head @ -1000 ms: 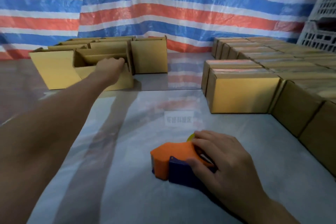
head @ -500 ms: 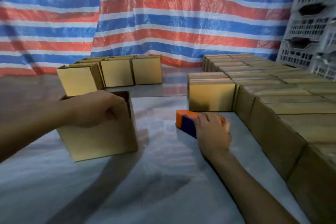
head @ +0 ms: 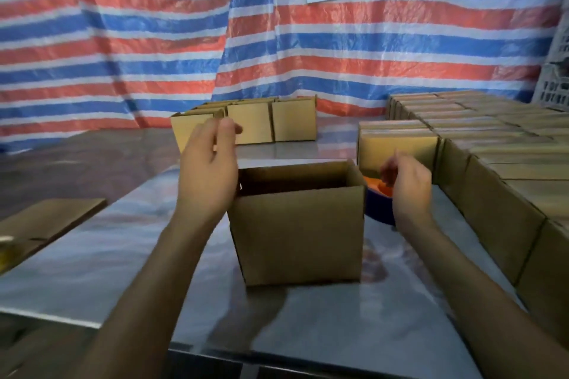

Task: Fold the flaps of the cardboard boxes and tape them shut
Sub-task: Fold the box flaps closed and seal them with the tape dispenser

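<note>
The open cardboard box (head: 298,224) stands upright on the tabletop (head: 123,255), centred directly in front of the person, top open and no flap folded yet.

Change: half a second ago the left hand (head: 209,169) gripped the box rim left of centre. The box is now set down and released. The left grip is spread, fingers relaxed, holding nothing, above the box's left edge. The right hand (head: 406,184), previously resting on the tape dispenser (head: 377,194), has lifted off it. Its grip is loosely curled and empty. Whether the fingertips touch the dispenser cannot be told.

Meaning: positioning appears complete, so flap folding is the likely next step. Taping follows.

The dispenser lies just beside the box's right wall. Sealed boxes (head: 462,163) fill the right side, open boxes (head: 252,123) stand behind, and flat cardboard (head: 46,224) lies left.
</note>
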